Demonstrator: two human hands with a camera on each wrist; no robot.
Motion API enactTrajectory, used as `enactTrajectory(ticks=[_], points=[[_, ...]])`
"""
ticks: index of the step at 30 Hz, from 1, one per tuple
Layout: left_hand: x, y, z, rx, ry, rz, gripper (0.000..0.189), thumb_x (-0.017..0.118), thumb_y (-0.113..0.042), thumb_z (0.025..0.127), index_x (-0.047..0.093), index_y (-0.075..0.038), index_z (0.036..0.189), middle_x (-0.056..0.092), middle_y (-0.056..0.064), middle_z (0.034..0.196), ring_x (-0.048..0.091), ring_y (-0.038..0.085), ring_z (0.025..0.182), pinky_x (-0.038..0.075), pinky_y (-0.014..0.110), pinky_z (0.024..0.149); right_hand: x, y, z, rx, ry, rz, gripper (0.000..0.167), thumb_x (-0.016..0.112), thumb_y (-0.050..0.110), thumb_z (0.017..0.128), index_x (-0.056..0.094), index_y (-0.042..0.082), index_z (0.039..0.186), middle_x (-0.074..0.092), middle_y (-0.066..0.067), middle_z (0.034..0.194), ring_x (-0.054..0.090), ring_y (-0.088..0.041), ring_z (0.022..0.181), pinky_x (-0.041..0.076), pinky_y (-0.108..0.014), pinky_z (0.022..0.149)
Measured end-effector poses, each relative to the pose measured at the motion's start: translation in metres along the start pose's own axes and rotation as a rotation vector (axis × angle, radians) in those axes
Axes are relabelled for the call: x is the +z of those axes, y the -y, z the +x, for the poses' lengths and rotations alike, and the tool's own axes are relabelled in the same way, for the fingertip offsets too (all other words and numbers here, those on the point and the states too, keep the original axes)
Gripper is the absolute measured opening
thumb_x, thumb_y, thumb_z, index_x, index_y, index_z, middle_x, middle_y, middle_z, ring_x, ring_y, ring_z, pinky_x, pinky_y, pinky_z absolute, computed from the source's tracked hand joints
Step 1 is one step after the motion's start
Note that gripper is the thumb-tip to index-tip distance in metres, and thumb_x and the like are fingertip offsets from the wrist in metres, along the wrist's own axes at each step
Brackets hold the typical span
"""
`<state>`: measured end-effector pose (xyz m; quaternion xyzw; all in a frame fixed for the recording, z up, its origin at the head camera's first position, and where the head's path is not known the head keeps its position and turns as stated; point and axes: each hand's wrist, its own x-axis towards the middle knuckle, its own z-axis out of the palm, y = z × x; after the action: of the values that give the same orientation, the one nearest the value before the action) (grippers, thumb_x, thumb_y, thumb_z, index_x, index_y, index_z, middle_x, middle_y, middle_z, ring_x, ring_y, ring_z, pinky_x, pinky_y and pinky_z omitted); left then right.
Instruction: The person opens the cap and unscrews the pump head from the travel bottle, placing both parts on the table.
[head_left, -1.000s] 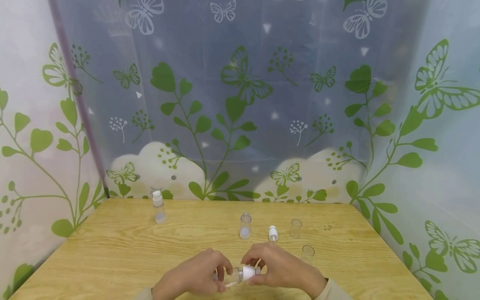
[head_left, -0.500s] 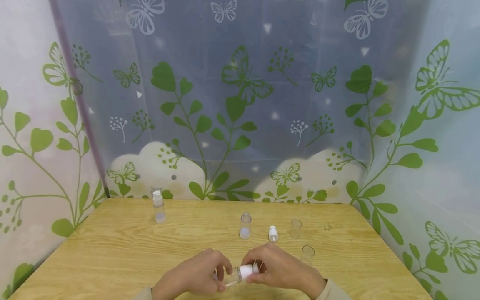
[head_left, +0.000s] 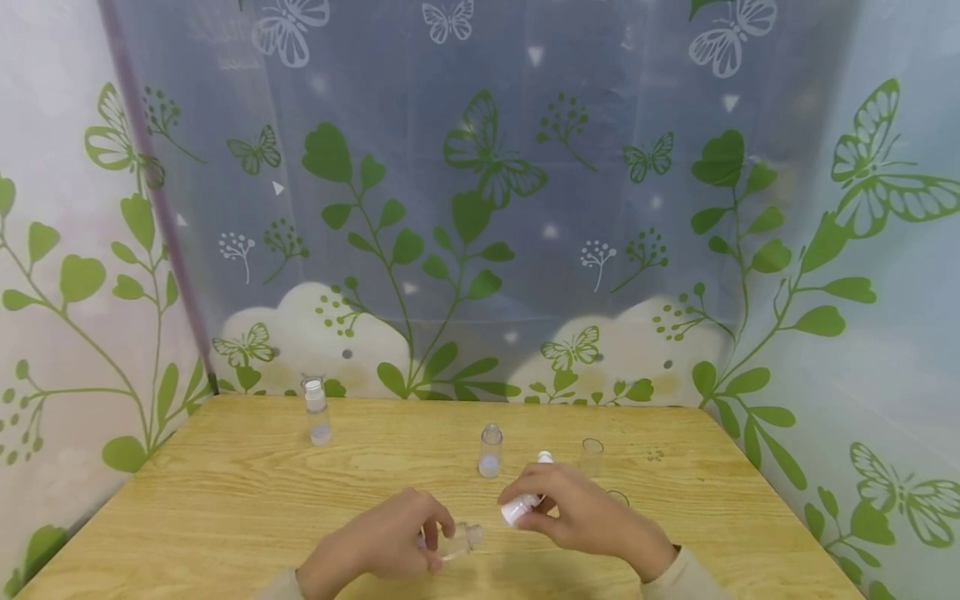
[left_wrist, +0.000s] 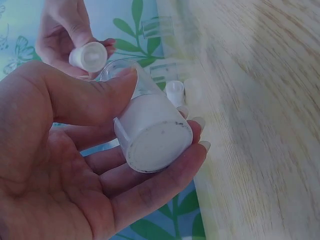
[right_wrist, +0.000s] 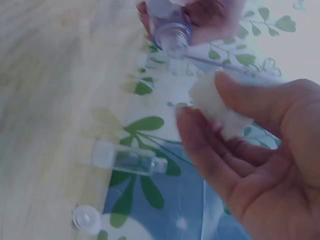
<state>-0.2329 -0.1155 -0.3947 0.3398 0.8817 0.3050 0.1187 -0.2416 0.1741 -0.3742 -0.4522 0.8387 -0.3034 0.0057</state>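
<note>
My left hand (head_left: 390, 533) grips a small clear bottle (head_left: 461, 542), tilted with its open neck toward the right. In the left wrist view the white base of this bottle (left_wrist: 157, 137) faces the camera, thumb on one side and fingers beneath. My right hand (head_left: 585, 510) pinches a white pump top (head_left: 517, 508) between thumb and fingers, a short gap from the bottle neck. The right wrist view has the pump top (right_wrist: 215, 102) blurred, with the bottle's bare neck (right_wrist: 175, 45) beyond it.
On the wooden table (head_left: 225, 517), a pump bottle (head_left: 318, 421) stands at the back left. Farther right are a topless clear bottle (head_left: 491, 450), a second white pump top (head_left: 545, 457) partly behind my hand, and a clear cap (head_left: 592, 454). Another clear cap (head_left: 618, 497) is mostly hidden.
The white pump top has come off the bottle neck; my right hand has carried it up and to the right. My left hand has shifted slightly left with the bottle.
</note>
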Motion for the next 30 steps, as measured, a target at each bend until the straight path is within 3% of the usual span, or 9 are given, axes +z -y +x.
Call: enactTrajectory(ticks=[5, 14, 21, 30], points=[[0.000, 0.002, -0.001, 0.004, -0.005, 0.005, 0.030, 0.080, 0.002, 0.078, 0.076, -0.001, 0.108, 0.075, 0.004, 0.085, 0.066, 0.003, 0.073, 0.055, 0.020, 0.068, -0.008, -0.001, -0.005, 0.015, -0.008, -0.080, 0.025, 0.060, 0.003, 0.101, 0.071, 0.013, 0.121, 0.064, -0.001, 0.100, 0.048, 0.001, 0.081, 0.048, -0.019, 0.072], [0.000, 0.002, -0.001, 0.018, -0.001, -0.001, 0.029, 0.079, 0.002, 0.078, 0.076, 0.000, 0.107, 0.075, 0.004, 0.085, 0.065, 0.002, 0.071, 0.055, 0.020, 0.067, -0.012, -0.008, -0.007, 0.128, 0.038, -0.085, 0.032, 0.057, -0.007, 0.099, 0.073, 0.010, 0.122, 0.061, -0.002, 0.098, 0.043, -0.001, 0.075, 0.042, -0.020, 0.069], [0.000, 0.002, 0.000, 0.006, 0.005, -0.005, 0.029, 0.079, 0.001, 0.079, 0.076, 0.000, 0.107, 0.075, 0.004, 0.085, 0.064, 0.002, 0.071, 0.054, 0.020, 0.068, -0.013, -0.014, -0.005, 0.184, 0.054, -0.024, 0.028, 0.067, 0.000, 0.096, 0.063, 0.004, 0.124, 0.070, -0.007, 0.105, 0.059, -0.003, 0.078, 0.053, -0.021, 0.069], [0.000, 0.003, 0.001, 0.006, 0.007, -0.003, 0.028, 0.079, 0.001, 0.080, 0.076, 0.000, 0.107, 0.074, 0.001, 0.084, 0.064, 0.002, 0.072, 0.054, 0.020, 0.068, -0.014, -0.016, -0.005, 0.247, 0.017, 0.034, 0.018, 0.071, 0.009, 0.096, 0.062, 0.010, 0.112, 0.071, 0.000, 0.093, 0.066, -0.003, 0.076, 0.055, -0.020, 0.068]])
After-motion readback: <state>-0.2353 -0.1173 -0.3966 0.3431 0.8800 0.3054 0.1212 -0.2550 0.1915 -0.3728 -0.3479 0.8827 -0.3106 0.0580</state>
